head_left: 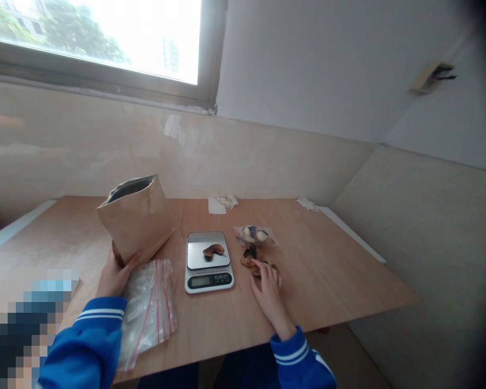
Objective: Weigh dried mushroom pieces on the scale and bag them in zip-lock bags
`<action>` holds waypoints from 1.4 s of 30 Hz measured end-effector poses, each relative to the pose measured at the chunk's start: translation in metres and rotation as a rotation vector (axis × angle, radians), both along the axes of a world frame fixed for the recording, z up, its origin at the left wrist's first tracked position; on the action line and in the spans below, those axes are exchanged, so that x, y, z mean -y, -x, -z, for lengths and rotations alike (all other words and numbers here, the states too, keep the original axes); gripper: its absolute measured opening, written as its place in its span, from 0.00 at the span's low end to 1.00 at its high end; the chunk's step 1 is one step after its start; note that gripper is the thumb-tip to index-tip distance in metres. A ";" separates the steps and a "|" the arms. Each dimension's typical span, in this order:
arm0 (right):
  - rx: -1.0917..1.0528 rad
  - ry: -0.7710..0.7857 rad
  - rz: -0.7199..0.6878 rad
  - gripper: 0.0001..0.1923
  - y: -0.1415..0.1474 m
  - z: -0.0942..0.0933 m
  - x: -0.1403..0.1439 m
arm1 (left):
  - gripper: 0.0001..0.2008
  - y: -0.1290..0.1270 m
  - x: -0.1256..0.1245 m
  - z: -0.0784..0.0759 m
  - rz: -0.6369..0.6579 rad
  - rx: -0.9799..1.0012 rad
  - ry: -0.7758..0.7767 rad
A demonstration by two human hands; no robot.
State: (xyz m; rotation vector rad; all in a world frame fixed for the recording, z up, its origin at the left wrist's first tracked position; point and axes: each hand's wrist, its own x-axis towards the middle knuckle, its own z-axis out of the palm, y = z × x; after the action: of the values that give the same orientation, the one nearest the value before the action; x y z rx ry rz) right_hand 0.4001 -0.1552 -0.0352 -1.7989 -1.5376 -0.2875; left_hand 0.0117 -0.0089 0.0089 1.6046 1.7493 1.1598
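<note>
My left hand [119,267] grips a brown kraft paper pouch [135,224] near its lower end; the pouch is tilted and its top gapes, showing a dark lining. My right hand [267,283] is closed over a small heap of dried brown slices [248,261] that look like mushroom, on the table right of the scale. Part of the heap is hidden under my fingers. Between my hands stands a white kitchen scale [209,286] with a metal plate, and one curved dried brown piece [213,250] lies on it. The display's reading is too faint to make out.
Clear zip bags with red stripes [149,308] lie beside my left forearm. Behind the heap is a small clear packet [256,234] with pale and dark pieces. White crumpled paper [227,202] sits by the wall. The wooden table [340,270] ends near my body.
</note>
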 end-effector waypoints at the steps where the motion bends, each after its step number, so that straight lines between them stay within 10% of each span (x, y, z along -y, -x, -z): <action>1: 0.000 0.002 -0.002 0.18 0.000 0.004 0.000 | 0.43 0.000 0.001 -0.001 -0.004 -0.006 0.003; 26: -0.164 -0.026 -0.195 0.17 -0.001 -0.013 -0.026 | 0.44 -0.002 0.010 -0.004 0.025 0.034 -0.051; 34: -0.486 -0.137 -0.297 0.13 0.047 -0.061 -0.039 | 0.44 -0.002 0.009 -0.003 0.005 -0.015 -0.018; 42: -0.469 -0.151 -0.440 0.04 0.081 -0.048 -0.044 | 0.43 -0.002 0.011 -0.005 0.016 -0.003 -0.027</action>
State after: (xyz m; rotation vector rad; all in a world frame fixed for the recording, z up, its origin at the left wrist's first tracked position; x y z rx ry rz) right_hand 0.3192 -0.1111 0.0123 -1.2521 -1.4700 0.2137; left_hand 0.0141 -0.0195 0.0139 1.6341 1.7264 1.1794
